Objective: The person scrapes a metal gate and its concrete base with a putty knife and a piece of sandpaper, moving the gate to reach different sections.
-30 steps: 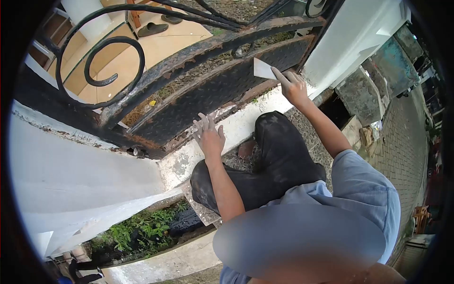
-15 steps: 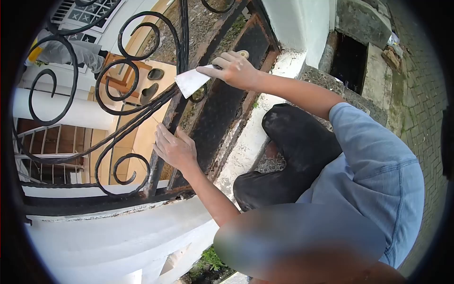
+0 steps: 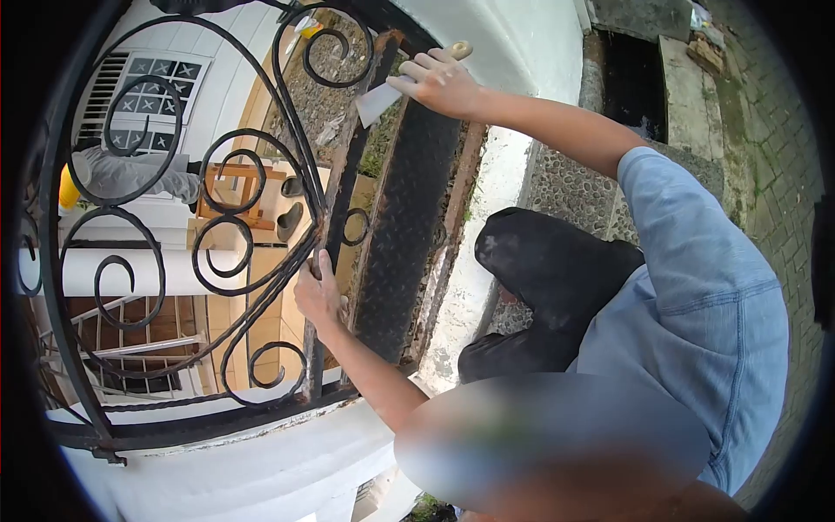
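Note:
My right hand (image 3: 444,84) is closed round a putty knife (image 3: 378,103), its pale handle end sticking out past the fingers. The wide, light blade lies against the upper stretch of a worn, rusty flat bar (image 3: 342,170) of a black wrought-iron gate. Lower on that same bar, my left hand (image 3: 318,300) grips it, thumb and fingers on either side, close to where the scrollwork (image 3: 252,287) joins. Whitish dust coats the fingers of both hands. Right of the bar runs a dark metal panel (image 3: 409,209) with a rusted frame.
A white ledge (image 3: 470,287) with peeling paint borders the panel, near my bent knees (image 3: 539,270). Behind the scrollwork are sandals (image 3: 290,222), a wooden stool (image 3: 235,196) and a person's grey-clad leg (image 3: 130,174). An open drain (image 3: 633,83) lies at upper right.
My left hand, spread beside the bar before, has closed on it. My right hand has carried the putty knife farther up the bar. The whole view has shifted.

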Demonstrator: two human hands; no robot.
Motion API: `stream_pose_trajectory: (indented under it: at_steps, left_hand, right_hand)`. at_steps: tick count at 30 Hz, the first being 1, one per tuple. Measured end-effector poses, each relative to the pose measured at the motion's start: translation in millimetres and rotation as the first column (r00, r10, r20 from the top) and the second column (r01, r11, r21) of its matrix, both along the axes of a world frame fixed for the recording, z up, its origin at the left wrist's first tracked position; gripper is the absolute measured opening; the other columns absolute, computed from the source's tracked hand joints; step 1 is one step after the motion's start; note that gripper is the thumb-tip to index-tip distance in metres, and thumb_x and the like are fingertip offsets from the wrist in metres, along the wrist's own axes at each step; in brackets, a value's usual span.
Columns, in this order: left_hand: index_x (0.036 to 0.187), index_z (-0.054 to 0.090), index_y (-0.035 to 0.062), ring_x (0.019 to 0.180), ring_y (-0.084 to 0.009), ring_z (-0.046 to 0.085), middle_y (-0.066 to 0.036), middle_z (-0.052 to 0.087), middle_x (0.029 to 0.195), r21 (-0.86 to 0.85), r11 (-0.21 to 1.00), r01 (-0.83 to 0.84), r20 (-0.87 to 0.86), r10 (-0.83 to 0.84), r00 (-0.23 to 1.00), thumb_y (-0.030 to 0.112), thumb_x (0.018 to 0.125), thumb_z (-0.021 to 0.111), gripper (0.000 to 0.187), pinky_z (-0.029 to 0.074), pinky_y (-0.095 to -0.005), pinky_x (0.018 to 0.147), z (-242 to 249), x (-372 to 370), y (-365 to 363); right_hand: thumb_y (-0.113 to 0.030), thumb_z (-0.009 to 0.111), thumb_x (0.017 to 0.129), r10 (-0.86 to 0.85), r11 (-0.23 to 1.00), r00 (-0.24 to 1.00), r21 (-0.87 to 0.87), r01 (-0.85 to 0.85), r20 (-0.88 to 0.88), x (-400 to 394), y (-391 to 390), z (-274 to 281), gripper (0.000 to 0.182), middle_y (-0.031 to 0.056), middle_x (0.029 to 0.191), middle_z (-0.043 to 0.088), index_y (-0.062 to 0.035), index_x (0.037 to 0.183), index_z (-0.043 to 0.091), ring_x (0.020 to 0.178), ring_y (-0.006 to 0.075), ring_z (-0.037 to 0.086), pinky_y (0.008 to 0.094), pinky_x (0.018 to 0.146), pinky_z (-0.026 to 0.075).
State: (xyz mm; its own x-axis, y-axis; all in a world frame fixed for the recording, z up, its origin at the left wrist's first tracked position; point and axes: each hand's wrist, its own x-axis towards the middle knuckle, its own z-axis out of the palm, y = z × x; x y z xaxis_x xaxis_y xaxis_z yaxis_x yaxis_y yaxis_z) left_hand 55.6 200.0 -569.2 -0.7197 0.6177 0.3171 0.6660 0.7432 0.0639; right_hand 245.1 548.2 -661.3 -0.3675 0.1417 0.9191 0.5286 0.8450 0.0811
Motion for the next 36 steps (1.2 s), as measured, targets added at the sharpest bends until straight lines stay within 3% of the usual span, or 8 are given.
stream_pose_trajectory:
  at_steps: [2,6,10,11,25,28,29,36]
  left_hand:
    - [0.111,0.068,0.0030,0.088,-0.0432,0.066,-0.024,0.070,0.092,0.069,0.998,-0.014,-0.037,0.016,0.999,0.061,0.092,0.046,0.064,0.050,-0.0504,0.080,-4.7,-2.3,1.2]
    - [0.106,0.071,0.0026,0.088,-0.0419,0.067,-0.024,0.070,0.092,0.050,0.978,-0.200,-0.116,0.205,0.972,0.067,0.091,0.042,0.072,0.051,-0.0500,0.080,-12.3,13.1,16.7]
    - [0.099,0.071,-0.0037,0.088,-0.0413,0.067,-0.025,0.069,0.092,0.118,0.962,-0.246,0.014,0.246,0.969,0.068,0.090,0.037,0.079,0.050,-0.0515,0.078,5.8,40.1,30.6]
    - [0.099,0.071,-0.0036,0.088,-0.0413,0.067,-0.025,0.069,0.092,0.123,0.962,-0.243,0.011,0.244,0.970,0.068,0.090,0.037,0.079,0.050,-0.0514,0.078,7.8,39.2,35.2]
    - [0.100,0.072,-0.0015,0.089,-0.0409,0.067,-0.025,0.070,0.092,-0.006,0.986,-0.167,-0.019,0.167,0.986,0.069,0.090,0.037,0.079,0.050,-0.0506,0.078,-11.3,52.6,84.4]
    - [0.100,0.072,-0.0010,0.089,-0.0408,0.067,-0.025,0.070,0.092,-0.016,0.988,-0.151,-0.046,0.150,0.988,0.069,0.090,0.037,0.079,0.050,-0.0504,0.078,-3.9,48.7,93.7]
    - [0.100,0.072,-0.0009,0.089,-0.0408,0.067,-0.024,0.070,0.092,-0.017,0.988,-0.153,-0.049,0.152,0.987,0.069,0.090,0.037,0.079,0.051,-0.0503,0.078,-4.0,47.4,94.8]
    - [0.100,0.072,0.0002,0.090,-0.0406,0.067,-0.024,0.070,0.093,-0.040,0.985,-0.166,-0.053,0.164,0.985,0.070,0.090,0.037,0.079,0.051,-0.0499,0.079,-11.1,42.4,101.7]
  right_hand:
    - [-0.012,0.060,0.082,-0.103,0.975,0.994,-0.201,0.096,-0.026,-1.3,27.0,-0.7,0.034,0.0003,0.097,0.057,-0.0207,0.114,0.067,0.092,0.0187,0.059,0.0373,0.083,0.048]
    - [-0.013,0.058,0.085,-0.007,1.000,0.998,-0.012,0.006,-0.065,3.3,36.6,-15.0,0.033,0.0033,0.098,0.057,-0.0204,0.116,0.066,0.094,0.0231,0.059,0.0382,0.084,0.048]
    - [-0.013,0.057,0.084,-0.261,0.909,0.950,-0.375,0.182,-0.173,11.8,86.0,-25.1,0.022,0.0082,0.096,0.062,-0.0188,0.103,0.068,0.092,0.0270,0.063,0.0436,0.079,0.049]
    - [-0.010,0.054,0.086,-0.232,0.895,0.961,-0.419,0.151,-0.149,23.6,87.4,-17.8,0.028,0.0120,0.101,0.064,-0.0180,0.109,0.068,0.096,0.0308,0.063,0.0465,0.083,0.049]
    - [-0.019,0.049,0.094,-0.115,0.930,0.970,-0.321,0.181,0.214,7.2,97.1,-5.9,0.036,0.0141,0.100,0.068,-0.0117,0.128,0.057,0.090,0.0326,0.069,0.0427,0.078,0.054]
    - [-0.018,0.049,0.093,-0.080,0.975,0.996,-0.203,0.087,0.040,16.2,100.9,-5.8,0.036,0.0133,0.099,0.068,-0.0112,0.128,0.057,0.090,0.0319,0.069,0.0428,0.077,0.054]
    - [-0.018,0.048,0.093,-0.044,0.990,0.994,-0.126,0.057,0.105,13.4,105.8,-9.3,0.037,0.0127,0.097,0.068,-0.0118,0.128,0.057,0.088,0.0322,0.068,0.0450,0.077,0.054]
    - [-0.017,0.048,0.095,-0.022,0.951,0.999,-0.309,0.029,0.026,8.1,103.7,-19.0,0.033,0.0107,0.091,0.068,-0.0083,0.127,0.055,0.083,0.0278,0.069,0.0425,0.077,0.055]
